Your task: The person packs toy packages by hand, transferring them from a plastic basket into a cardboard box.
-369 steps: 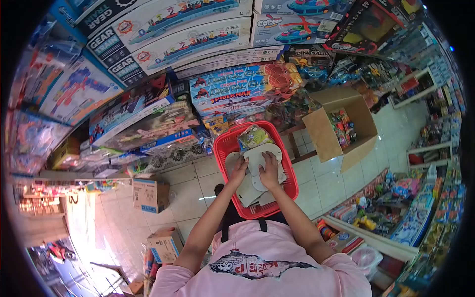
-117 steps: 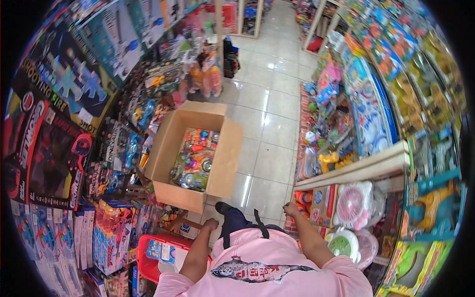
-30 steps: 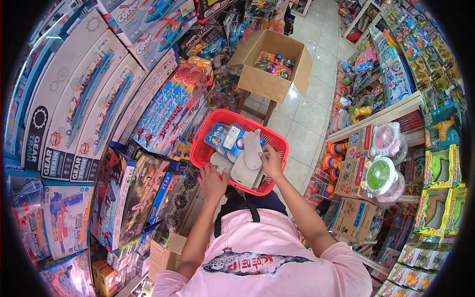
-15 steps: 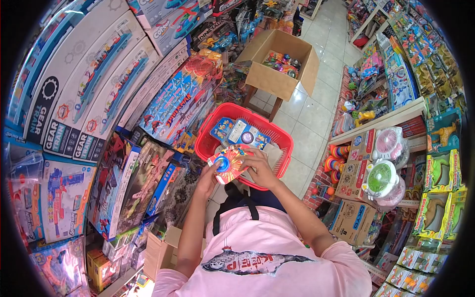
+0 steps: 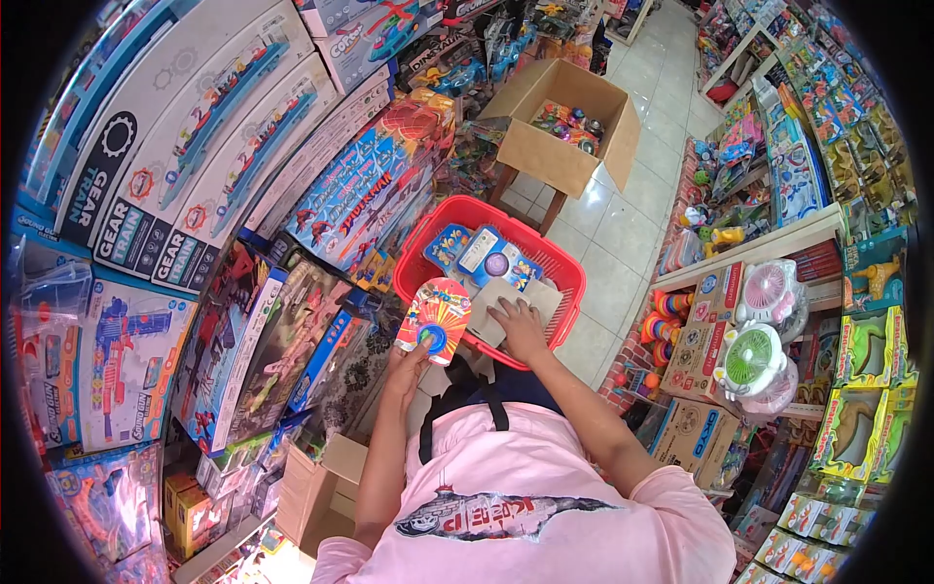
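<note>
My left hand [image 5: 407, 373] grips the lower end of a red and yellow toy card [image 5: 440, 304] with a round blue toy on it, held upright over the left front of the red basket [image 5: 574, 316]. Inside the basket my right hand [image 5: 519, 329] rests on a plain grey-brown card [image 5: 494, 300], fingers spread; whether they pinch its edge is unclear. Behind that card lie a blue card with a purple round toy [image 5: 496, 264] and another blue card [image 5: 449, 245].
An open cardboard box [image 5: 545, 156] with packaged toys stands on a stool beyond the basket. Shelves of boxed toys line the left. On the right are fans [image 5: 753, 355] and a brown carton [image 5: 697, 436]. Another open box [image 5: 321, 492] is at lower left.
My right hand has let go of the red and yellow card and moved down onto the plain card in the basket. My left hand now holds the toy card alone, turned more upright.
</note>
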### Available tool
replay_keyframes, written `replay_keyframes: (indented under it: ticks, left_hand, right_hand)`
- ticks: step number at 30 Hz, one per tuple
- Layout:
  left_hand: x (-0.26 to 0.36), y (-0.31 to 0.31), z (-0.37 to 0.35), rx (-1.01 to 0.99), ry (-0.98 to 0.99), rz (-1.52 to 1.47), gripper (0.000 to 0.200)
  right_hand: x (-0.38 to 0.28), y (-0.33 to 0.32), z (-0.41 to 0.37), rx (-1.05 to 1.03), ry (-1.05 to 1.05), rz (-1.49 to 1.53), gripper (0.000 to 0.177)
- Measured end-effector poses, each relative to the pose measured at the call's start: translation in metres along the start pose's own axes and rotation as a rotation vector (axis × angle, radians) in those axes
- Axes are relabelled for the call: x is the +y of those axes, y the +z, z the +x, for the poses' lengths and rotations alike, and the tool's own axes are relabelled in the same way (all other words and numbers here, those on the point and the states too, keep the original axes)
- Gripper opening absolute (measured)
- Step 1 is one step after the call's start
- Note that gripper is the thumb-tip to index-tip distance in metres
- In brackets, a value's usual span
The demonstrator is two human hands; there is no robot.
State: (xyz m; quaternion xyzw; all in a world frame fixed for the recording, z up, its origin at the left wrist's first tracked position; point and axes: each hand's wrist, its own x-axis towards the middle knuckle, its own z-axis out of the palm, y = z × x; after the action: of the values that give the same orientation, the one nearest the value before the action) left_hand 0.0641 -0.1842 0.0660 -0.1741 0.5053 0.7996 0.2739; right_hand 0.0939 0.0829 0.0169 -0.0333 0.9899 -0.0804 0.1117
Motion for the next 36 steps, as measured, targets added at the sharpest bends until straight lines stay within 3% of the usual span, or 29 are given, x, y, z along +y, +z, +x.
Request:
replay_keyframes:
  ticks: [5,7,8,10,12,14,16,18,23,33,36]
  left_hand:
    - [-0.004,-0.005,0.003,0.011,0.067,-0.026,0.043]
    - [-0.010,-0.012,0.010,0.009,0.109,-0.013,0.043]
    - [-0.012,-0.015,0.014,0.057,0.082,-0.019,0.042]
    - [-0.007,-0.010,0.021,0.101,0.061,-0.028,0.041]
    - [0.001,-0.002,0.019,0.059,0.080,-0.157,0.042]
    - [0.005,0.001,0.019,0.036,0.086,-0.150,0.041]
    - [0.006,0.001,0.021,0.015,0.089,-0.144,0.041]
    - [0.006,0.000,0.024,-0.047,0.064,-0.069,0.037]
    - [0.002,0.012,0.027,-0.138,0.072,-0.056,0.035]
    - [-0.003,0.055,0.035,-0.202,0.015,-0.157,0.039]
    - [-0.006,0.071,0.039,-0.210,-0.036,-0.093,0.039]
  right_hand:
    - [0.003,-0.008,-0.002,0.026,-0.025,0.168,0.059]
    - [0.010,-0.008,0.001,0.226,-0.036,0.332,0.040]
    - [0.018,-0.011,0.005,0.231,-0.033,0.329,0.040]
    - [0.042,-0.027,0.025,-0.005,0.325,0.713,0.035]
    - [0.050,-0.035,0.027,0.085,0.332,0.730,0.031]
    - [0.054,-0.043,0.028,0.411,0.202,1.162,0.032]
    - [0.049,-0.067,0.021,0.320,0.275,1.258,0.036]
    - [0.040,-0.080,0.018,0.474,0.361,1.472,0.031]
    - [0.022,-0.093,0.002,0.336,0.439,1.844,0.037]
    - [0.035,-0.103,-0.030,0.271,0.688,2.114,0.039]
    - [0.050,-0.114,-0.039,0.202,0.612,2.281,0.045]
